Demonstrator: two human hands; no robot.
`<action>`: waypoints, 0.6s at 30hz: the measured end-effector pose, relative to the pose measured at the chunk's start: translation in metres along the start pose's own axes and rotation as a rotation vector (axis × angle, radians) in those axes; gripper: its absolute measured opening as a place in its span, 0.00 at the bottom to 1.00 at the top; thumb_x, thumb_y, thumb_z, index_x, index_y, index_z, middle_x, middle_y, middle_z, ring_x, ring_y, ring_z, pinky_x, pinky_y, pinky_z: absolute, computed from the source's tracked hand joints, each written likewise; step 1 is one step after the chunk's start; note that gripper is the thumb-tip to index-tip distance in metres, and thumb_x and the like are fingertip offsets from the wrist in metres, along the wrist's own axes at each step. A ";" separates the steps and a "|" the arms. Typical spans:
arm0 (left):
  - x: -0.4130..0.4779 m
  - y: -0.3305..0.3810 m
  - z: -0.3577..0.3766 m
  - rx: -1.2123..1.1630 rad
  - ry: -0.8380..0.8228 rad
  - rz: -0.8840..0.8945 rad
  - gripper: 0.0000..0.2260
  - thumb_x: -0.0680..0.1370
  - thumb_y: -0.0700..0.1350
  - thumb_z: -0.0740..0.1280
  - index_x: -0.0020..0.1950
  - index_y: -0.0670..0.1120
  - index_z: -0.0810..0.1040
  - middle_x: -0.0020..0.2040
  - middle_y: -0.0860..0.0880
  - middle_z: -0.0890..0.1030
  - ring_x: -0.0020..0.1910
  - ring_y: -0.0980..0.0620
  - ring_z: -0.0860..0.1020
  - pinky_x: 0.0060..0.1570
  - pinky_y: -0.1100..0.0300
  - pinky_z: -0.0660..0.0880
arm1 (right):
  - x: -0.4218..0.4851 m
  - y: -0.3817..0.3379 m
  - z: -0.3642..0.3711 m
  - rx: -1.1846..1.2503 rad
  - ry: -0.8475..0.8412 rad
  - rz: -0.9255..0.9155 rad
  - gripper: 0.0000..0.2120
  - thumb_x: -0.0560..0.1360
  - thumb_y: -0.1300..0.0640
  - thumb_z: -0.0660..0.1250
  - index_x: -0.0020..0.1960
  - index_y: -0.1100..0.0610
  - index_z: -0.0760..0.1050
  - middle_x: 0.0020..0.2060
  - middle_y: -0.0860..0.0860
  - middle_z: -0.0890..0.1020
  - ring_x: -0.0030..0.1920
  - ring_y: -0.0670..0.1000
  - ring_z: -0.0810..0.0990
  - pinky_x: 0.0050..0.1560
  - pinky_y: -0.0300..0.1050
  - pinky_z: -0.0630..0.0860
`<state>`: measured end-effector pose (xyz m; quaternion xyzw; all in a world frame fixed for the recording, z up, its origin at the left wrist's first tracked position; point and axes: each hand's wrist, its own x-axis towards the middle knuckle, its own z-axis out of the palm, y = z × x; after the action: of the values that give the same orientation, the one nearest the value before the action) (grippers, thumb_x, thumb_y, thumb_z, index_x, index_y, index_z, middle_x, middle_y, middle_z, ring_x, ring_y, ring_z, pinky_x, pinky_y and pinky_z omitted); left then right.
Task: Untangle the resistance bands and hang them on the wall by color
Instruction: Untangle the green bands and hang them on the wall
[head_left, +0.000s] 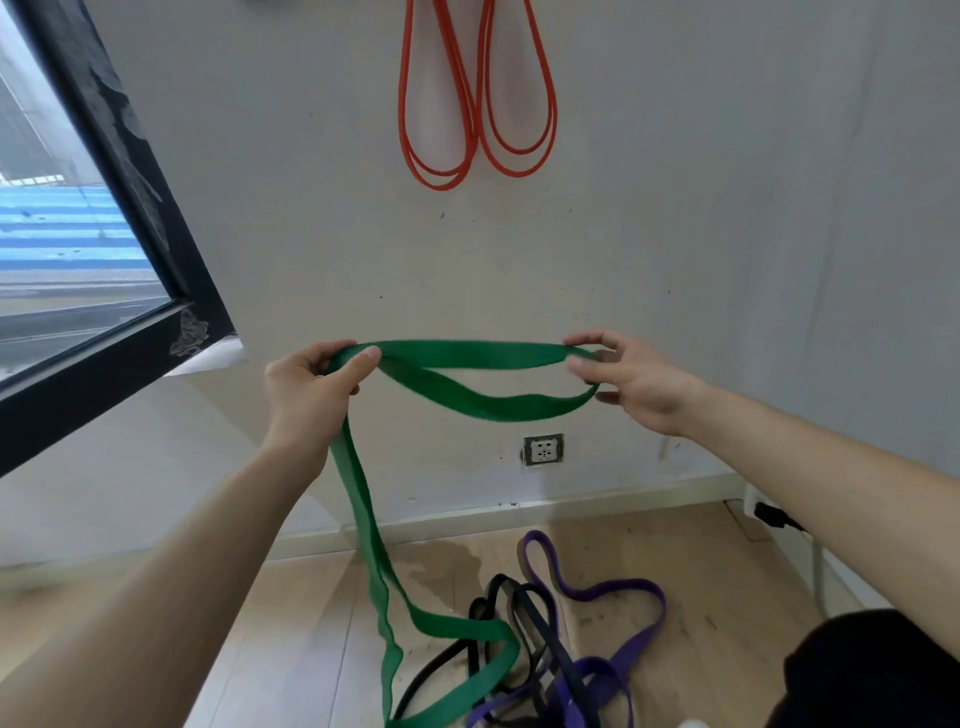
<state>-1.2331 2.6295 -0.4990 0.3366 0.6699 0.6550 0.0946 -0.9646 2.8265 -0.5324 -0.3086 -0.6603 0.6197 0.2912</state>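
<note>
Up at chest height we hold a green resistance band (467, 355) stretched sideways between both hands, in front of the grey wall (727, 208). Our left grip (311, 384) is curled round one end of the raised stretch, with the thumb pressed on the flat of the strap. Our right grip (635, 379) pinches the other end between thumb and fingertips, and the strap bends round there so that two runs span the gap, the upper one taut and the lower one sagging. From the left grip the rest of the green band drops as a doubled length to the wooden floor (311, 623), where its lower loop lies against a heap of other bands.

In that heap the black bands (519, 613) cross over and under the green loop. A purple band (640, 613) winds through them and spreads out to the right. We cannot tell how many black bands there are.

High on the wall two bunches of orange-red bands (436, 130) hang side by side as long loops. Their upper ends run out of view. Below our hands a wall socket (543, 449) sits just above the skirting board (571, 505). A black-framed window (156, 218) fills the left side.
</note>
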 end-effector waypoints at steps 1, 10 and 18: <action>0.000 0.000 0.000 0.004 -0.004 0.002 0.12 0.74 0.47 0.77 0.55 0.44 0.85 0.40 0.50 0.82 0.34 0.54 0.78 0.42 0.63 0.77 | -0.001 0.001 -0.002 -0.066 -0.009 -0.053 0.14 0.76 0.64 0.72 0.60 0.54 0.77 0.44 0.53 0.79 0.45 0.50 0.74 0.51 0.48 0.69; 0.000 0.001 0.001 0.004 -0.022 -0.015 0.12 0.76 0.51 0.76 0.55 0.46 0.85 0.44 0.48 0.84 0.36 0.53 0.79 0.43 0.63 0.76 | 0.005 0.015 -0.022 -0.989 -0.111 -0.129 0.29 0.73 0.68 0.72 0.69 0.46 0.74 0.61 0.49 0.79 0.61 0.52 0.78 0.61 0.51 0.79; -0.021 0.012 0.019 0.048 -0.296 0.058 0.13 0.73 0.44 0.78 0.56 0.46 0.85 0.40 0.52 0.84 0.34 0.61 0.79 0.37 0.70 0.74 | -0.007 -0.004 0.014 -0.915 -0.219 -0.187 0.29 0.71 0.51 0.78 0.70 0.48 0.73 0.60 0.46 0.80 0.58 0.47 0.79 0.59 0.43 0.76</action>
<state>-1.2023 2.6323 -0.4971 0.4511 0.6539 0.5845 0.1653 -0.9709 2.8117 -0.5288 -0.2775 -0.9169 0.2655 0.1088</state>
